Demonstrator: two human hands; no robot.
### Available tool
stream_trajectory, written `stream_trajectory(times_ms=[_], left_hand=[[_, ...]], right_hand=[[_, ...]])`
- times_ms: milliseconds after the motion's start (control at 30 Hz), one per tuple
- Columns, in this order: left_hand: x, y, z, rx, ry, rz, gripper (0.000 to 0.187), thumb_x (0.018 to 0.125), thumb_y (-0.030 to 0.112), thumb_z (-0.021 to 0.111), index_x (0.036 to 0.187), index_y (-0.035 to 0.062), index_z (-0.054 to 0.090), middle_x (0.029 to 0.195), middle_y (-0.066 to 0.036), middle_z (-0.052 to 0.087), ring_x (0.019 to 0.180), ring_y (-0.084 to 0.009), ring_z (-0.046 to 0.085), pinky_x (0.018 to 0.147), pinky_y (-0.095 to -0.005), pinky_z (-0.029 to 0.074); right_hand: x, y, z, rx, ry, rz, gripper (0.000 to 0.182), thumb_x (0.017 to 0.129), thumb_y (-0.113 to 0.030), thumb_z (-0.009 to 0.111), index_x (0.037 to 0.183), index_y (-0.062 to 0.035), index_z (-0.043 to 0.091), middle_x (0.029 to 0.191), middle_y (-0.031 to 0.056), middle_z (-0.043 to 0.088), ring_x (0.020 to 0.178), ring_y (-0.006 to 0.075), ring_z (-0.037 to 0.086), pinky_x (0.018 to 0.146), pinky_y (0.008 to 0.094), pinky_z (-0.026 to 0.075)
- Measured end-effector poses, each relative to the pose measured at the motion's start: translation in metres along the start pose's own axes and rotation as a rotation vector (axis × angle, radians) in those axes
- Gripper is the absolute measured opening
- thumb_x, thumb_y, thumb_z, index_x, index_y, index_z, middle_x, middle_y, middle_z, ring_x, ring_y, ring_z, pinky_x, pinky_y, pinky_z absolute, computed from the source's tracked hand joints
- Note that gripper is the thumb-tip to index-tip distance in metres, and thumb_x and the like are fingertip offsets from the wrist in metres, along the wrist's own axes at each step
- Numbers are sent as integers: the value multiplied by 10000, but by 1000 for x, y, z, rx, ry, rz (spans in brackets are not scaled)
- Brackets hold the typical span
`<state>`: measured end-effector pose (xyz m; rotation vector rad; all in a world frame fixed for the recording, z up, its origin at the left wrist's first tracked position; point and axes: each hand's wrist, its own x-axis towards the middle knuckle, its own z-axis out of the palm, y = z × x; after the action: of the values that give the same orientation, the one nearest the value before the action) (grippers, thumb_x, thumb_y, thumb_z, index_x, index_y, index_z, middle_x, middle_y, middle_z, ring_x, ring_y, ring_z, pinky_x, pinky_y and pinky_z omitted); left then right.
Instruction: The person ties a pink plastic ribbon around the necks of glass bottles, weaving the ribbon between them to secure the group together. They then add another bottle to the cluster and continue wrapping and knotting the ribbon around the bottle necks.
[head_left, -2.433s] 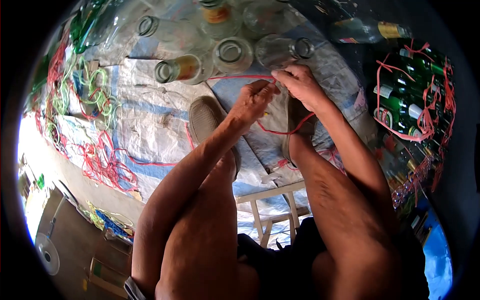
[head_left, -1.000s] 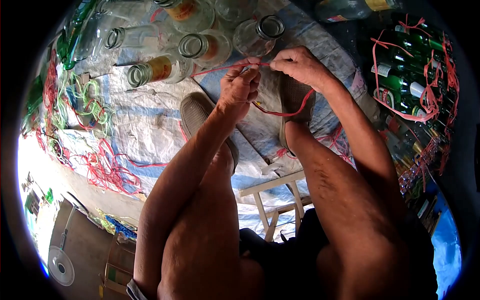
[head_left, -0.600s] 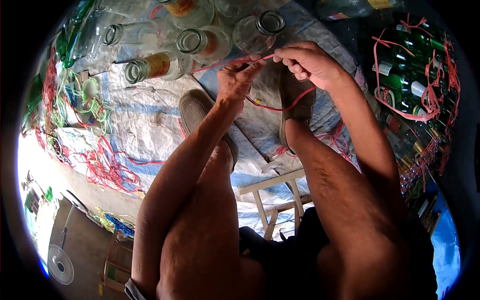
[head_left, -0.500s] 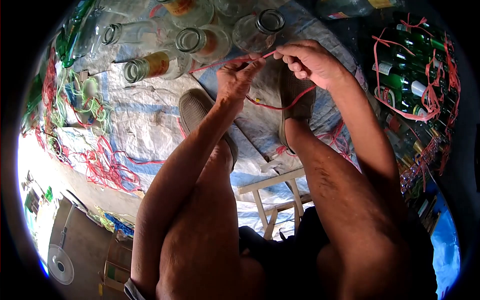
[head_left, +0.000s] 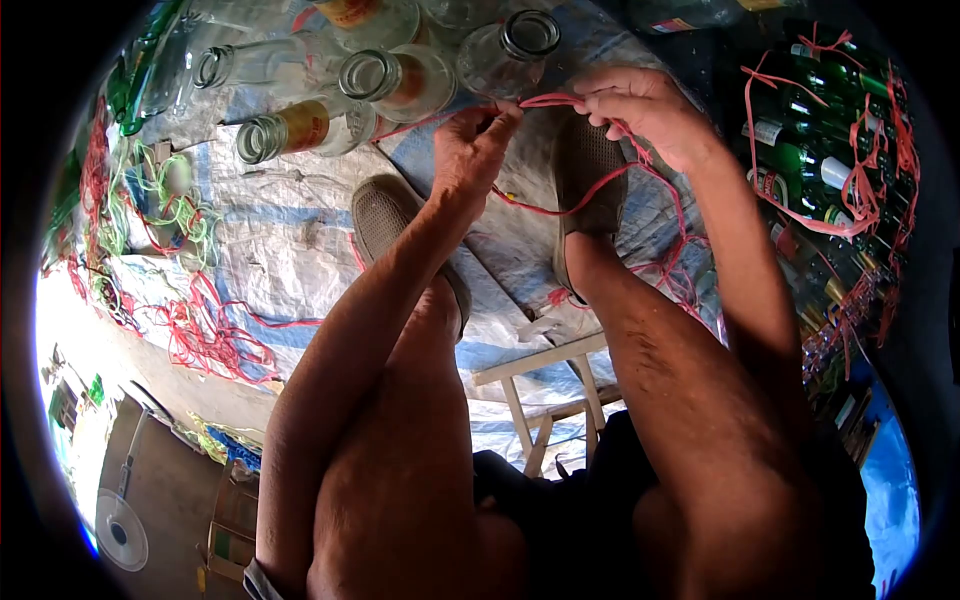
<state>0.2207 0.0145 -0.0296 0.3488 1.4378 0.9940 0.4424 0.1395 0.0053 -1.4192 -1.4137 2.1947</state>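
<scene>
My left hand (head_left: 474,148) is closed, pinching a strip of red plastic twine (head_left: 550,101) between thumb and fingertips. At the twine's other side, my right hand (head_left: 645,108) also has its fingers closed on it. The twine runs between both hands, loops down over the right shoe (head_left: 590,180), and trails into a loose tangle beside the right foot. Another stretch passes left from my left hand toward the clear glass bottles (head_left: 420,85). These stand or lean together just beyond my hands, several with orange labels.
Green bottles (head_left: 800,110) bound with red twine are stacked at the right. Tangled red twine (head_left: 215,335) and pale green twine (head_left: 180,205) lie at the left on the woven plastic sheet (head_left: 285,230). A wooden frame (head_left: 545,360) stands between my legs.
My right hand has moved slightly right, away from my left hand. More twine now shows between them and hangs from my right hand. The left hand keeps its pinch.
</scene>
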Motion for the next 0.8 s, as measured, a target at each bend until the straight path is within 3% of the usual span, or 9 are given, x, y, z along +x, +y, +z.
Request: stream_trajectory(times_ms=[167, 367, 567, 800], left_hand=[[0, 5, 1, -62, -25, -56, 233, 988, 295, 742, 960, 68, 693, 709, 93, 477, 541, -15, 341, 472, -215, 245], [-4, 18, 4, -147, -82, -239, 259, 1023, 266, 679, 821, 133, 585, 706, 90, 455, 534, -21, 312, 465, -222, 223], [0, 18, 5, -218, -78, -292, 277, 993, 223, 654, 752, 137, 549, 689, 64, 465, 525, -42, 309, 467, -252, 215], [4, 18, 3, -267, -119, -333, 284, 993, 207, 630, 746, 156, 500, 682, 62, 444, 521, -52, 292, 471, -268, 197]], right_hand=[[-6, 2, 6, -3, 129, -117, 303, 925, -146, 741, 1169, 31, 709, 1016, 83, 748, 860, 130, 690, 688, 269, 567], [-22, -29, 12, -110, 25, 1, 291, 929, -103, 731, 1180, 42, 704, 1005, 96, 742, 898, 146, 710, 735, 269, 595], [-37, -53, 38, 55, 54, -130, 310, 943, -102, 712, 1211, 53, 689, 1084, 125, 726, 972, 163, 712, 806, 283, 600], [-57, -69, 64, -141, 109, -207, 354, 922, -6, 598, 1267, 54, 648, 1154, 164, 724, 1093, 230, 716, 924, 337, 580]])
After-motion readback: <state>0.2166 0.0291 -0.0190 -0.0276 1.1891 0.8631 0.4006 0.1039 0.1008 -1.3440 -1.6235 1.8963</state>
